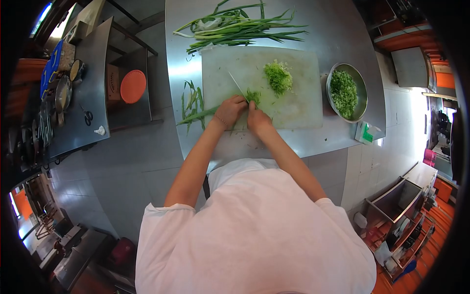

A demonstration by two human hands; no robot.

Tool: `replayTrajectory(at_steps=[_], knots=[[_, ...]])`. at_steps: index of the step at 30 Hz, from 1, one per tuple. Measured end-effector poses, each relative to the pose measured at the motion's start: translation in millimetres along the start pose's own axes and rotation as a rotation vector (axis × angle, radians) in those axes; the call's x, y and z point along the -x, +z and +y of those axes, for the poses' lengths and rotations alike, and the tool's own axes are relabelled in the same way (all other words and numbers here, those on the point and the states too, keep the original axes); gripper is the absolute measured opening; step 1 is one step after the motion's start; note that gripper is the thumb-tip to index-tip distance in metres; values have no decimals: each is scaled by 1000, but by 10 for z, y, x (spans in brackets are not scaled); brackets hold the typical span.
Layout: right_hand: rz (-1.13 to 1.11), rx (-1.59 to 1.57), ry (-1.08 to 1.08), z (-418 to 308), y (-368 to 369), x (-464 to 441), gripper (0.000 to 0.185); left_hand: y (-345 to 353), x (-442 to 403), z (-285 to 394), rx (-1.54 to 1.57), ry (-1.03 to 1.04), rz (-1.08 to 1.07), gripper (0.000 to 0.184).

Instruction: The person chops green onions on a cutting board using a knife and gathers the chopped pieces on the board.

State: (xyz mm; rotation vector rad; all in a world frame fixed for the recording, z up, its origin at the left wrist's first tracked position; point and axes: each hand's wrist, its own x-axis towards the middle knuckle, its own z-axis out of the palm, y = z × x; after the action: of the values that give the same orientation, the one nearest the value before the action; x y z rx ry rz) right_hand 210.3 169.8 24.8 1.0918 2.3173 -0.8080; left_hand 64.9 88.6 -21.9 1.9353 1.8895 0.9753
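My left hand (230, 111) is closed around a bundle of green onions (198, 115) lying at the left edge of the white cutting board (308, 93). Beside it, my right hand (259, 119) grips a knife (236, 82), its blade pointing up and left across the board, close to my left fingers. Fresh green onion slices (253, 96) lie right at the blade. A larger pile of chopped green onion (278, 78) sits farther right on the board. The knife's handle is mostly hidden in my fist.
Whole green onions (245, 27) lie behind the board, and loose leaves (192, 100) at its left. A metal bowl (363, 98) of chopped green onion stands at the right, near a green-and-white packet (365, 133). On the left side table are scissors (87, 116); an orange basin (133, 86) sits lower.
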Motion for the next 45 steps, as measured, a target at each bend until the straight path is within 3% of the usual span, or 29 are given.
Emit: replayTrajectory(at_steps=[4,10,16,19,25,28,31,34,37,40,45], knots=[[17,27,7,56,0,298,43,28,8,10,61,19,78,17],[-47,14,-40,-28,-67,-69,48,2,-1,-36,39,11,6,16],[-41,0,-11,79,52,244,39,21,5,21,85,17,95,16],[-3,-10,-70,-5,34,-54,46,28,15,-25,58,23,69,17],[-38,78,-12,45,40,221,45,2,10,50,89,20,123,17],[-18,17,-7,-7,16,-23,50,5,-7,16,60,4,93,15],[-107,19,-57,-14,-106,-65,68,-13,-15,2,67,-27,54,13],[-49,50,-14,14,-27,275,61,9,-3,33,112,-18,127,14],[-39,-29,-9,8,-6,57,58,11,6,18,118,-21,105,16],[-82,1,-6,-133,-178,-4,39,-9,13,-2,63,-41,51,19],[-52,5,26,-65,-65,128,39,-2,16,17,75,-20,122,20]])
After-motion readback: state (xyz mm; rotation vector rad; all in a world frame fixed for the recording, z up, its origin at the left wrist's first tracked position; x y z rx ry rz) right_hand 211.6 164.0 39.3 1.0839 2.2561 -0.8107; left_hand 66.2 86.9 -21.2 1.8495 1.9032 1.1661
